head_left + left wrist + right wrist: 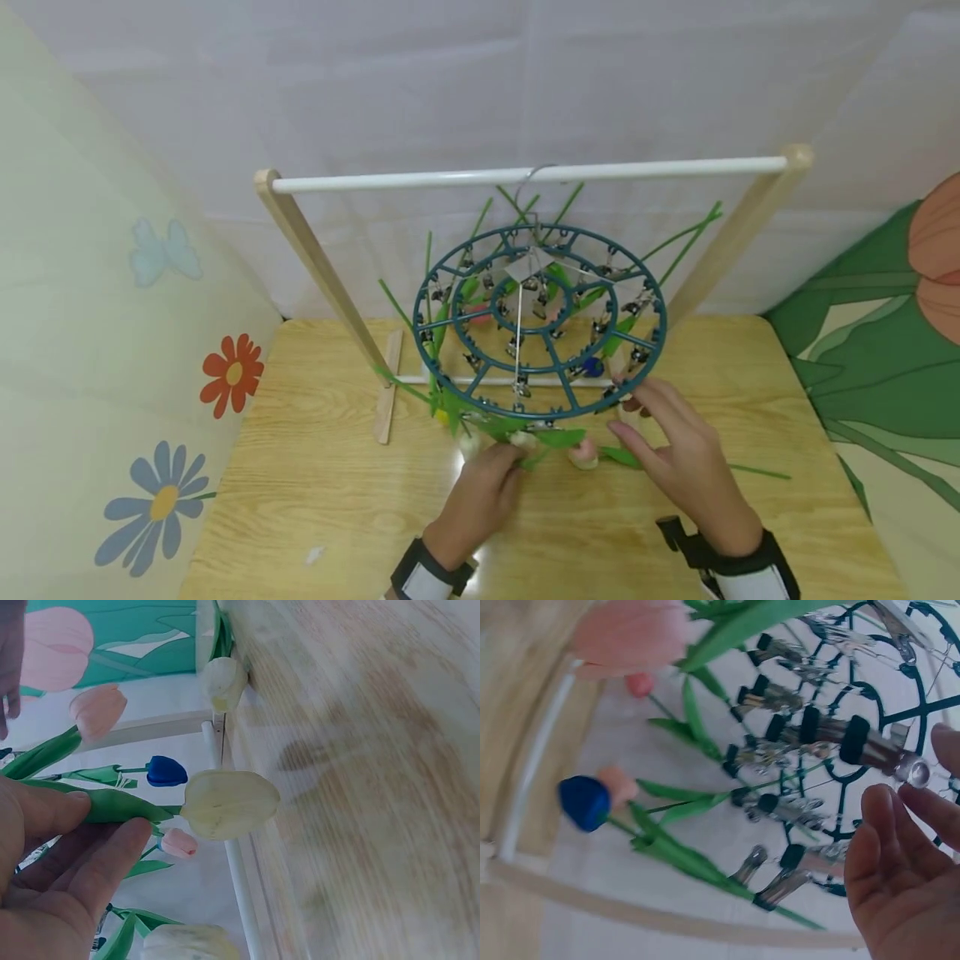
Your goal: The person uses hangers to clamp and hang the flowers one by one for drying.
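A round teal clip hanger (555,367) with several metal clips hangs by its hook from a white rod, and artificial tulips hang head down from it. Near its front rim my left hand (483,492) pinches the green leaf and stem of a white tulip (231,805) between thumb and fingers. My right hand (686,462) is at the rim's right front, thumb and index finger spread apart. In the right wrist view its fingertips are close beside the end of a metal clip (877,750); whether they touch is unclear. A pink tulip (583,454) hangs between the hands.
The white rod (420,179) rests on two wooden posts (318,267) standing on the wooden table (337,500). A blue tulip (585,802) hangs on the right side. A white scrap (314,554) lies at front left.
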Demonstrator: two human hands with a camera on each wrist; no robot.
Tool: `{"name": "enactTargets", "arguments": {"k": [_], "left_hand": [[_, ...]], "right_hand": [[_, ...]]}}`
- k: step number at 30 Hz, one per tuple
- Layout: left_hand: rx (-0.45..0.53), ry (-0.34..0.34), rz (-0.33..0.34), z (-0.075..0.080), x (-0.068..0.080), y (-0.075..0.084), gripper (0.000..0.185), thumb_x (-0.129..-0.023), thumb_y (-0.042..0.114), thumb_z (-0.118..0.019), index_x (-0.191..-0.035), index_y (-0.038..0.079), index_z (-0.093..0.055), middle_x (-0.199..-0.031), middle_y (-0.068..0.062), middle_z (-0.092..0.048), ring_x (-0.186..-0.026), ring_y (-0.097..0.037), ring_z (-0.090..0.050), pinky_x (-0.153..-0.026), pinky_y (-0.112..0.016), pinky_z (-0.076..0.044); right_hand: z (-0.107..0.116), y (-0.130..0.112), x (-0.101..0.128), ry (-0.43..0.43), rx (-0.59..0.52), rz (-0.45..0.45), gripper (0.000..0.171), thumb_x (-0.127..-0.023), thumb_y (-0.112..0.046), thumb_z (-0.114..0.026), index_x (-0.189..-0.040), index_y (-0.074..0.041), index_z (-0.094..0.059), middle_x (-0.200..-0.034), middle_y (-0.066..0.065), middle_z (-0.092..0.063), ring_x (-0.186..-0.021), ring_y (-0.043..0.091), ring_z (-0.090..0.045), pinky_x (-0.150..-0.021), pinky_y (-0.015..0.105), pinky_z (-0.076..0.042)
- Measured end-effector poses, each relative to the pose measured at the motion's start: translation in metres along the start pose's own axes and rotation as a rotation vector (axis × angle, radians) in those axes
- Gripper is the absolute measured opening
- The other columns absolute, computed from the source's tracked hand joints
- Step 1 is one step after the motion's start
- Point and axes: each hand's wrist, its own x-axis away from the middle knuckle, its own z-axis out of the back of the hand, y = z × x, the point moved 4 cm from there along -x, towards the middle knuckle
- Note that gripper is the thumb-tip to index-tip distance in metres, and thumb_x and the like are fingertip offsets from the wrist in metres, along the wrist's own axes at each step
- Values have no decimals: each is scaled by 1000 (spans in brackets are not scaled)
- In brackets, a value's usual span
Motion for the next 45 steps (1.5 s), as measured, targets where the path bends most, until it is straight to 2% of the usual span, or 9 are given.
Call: {"name": "enactTargets", "arguments": {"k": [7, 12, 18, 23, 27, 30, 34, 38, 45], "left_hand": [[14, -5, 11, 0, 4, 1, 21, -86, -1, -73, -104, 8, -66, -92, -3, -72, -84, -16, -70, -76, -26, -61], [25, 10, 9, -1, 7, 0, 23, -83, -4, -73, -102, 7, -65, -89, -3, -72, -80, -13, -69, -73, -21, -59], [205, 12, 42, -5, 8, 0, 25, -84, -12, -69, -105, 2, -64, -97, -10, -74, -89, -16, -74, -83, -14, -60], [260, 23, 56, -7, 8, -2, 26, -86, -13, -67, -106, 3, -64, -99, -9, -75, -91, -17, -76, -85, -13, -59], [212, 49, 61, -8, 8, -4, 27, -85, -11, -69, -105, 6, -65, -100, -6, -74, -91, -18, -75, -85, -14, -60], [193, 65, 77, -8, 7, -5, 25, -85, -9, -68, -106, 6, -66, -100, -6, -74, -91, -18, -74, -83, -14, -60], [205, 76, 109, -6, 3, -5, 23, -89, -7, -66, -108, 6, -68, -103, -7, -76, -93, -18, -74, -83, -15, -60], [212, 73, 136, -5, -2, -2, 22, -89, -6, -67, -109, 4, -69, -103, -9, -77, -92, -19, -74, -81, -17, -61], [186, 33, 164, -9, -8, -1, 17, -91, -5, -67, -105, 5, -68, -99, -7, -76, -88, -14, -72, -75, -19, -60]], "right_hand": [[-3, -7, -15, -30, -89, 41, 45, -100, -44, -63, -109, -1, -72, -107, 6, -72, -89, 8, -65, -80, 8, -54], [-5, -5, -13, -87, -89, -32, 30, -78, -12, -89, -104, -8, -74, -96, -3, -71, -82, 4, -66, -73, 7, -54], [-16, -5, -10, -120, -139, -56, 42, -62, 7, -91, -95, -9, -71, -88, -4, -68, -76, 3, -62, -67, 8, -52], [-29, -8, -8, -127, -151, -63, 30, -74, -18, -91, -94, -11, -69, -84, -5, -66, -74, 3, -59, -64, 9, -49], [-39, -13, -5, -120, -188, -55, 37, -89, -48, -72, -93, -12, -69, -81, -7, -64, -71, 3, -56, -60, 11, -47], [-44, -16, -4, -113, -218, -43, 41, -92, -53, -64, -95, -12, -69, -79, -7, -62, -68, 4, -53, -58, 10, -44], [-50, -19, -3, -104, -252, -27, 36, -93, -47, -67, -97, -11, -69, -79, -7, -62, -68, 4, -52, -58, 10, -44], [-55, -22, -2, -76, -292, -2, 24, -84, -24, -84, -95, -9, -69, -79, -5, -63, -68, 6, -53, -57, 14, -45], [-60, -27, -6, -52, -363, -30, 34, -70, 2, -89, -96, -10, -71, -80, -2, -63, -69, 7, -54, -58, 17, -46]]}}
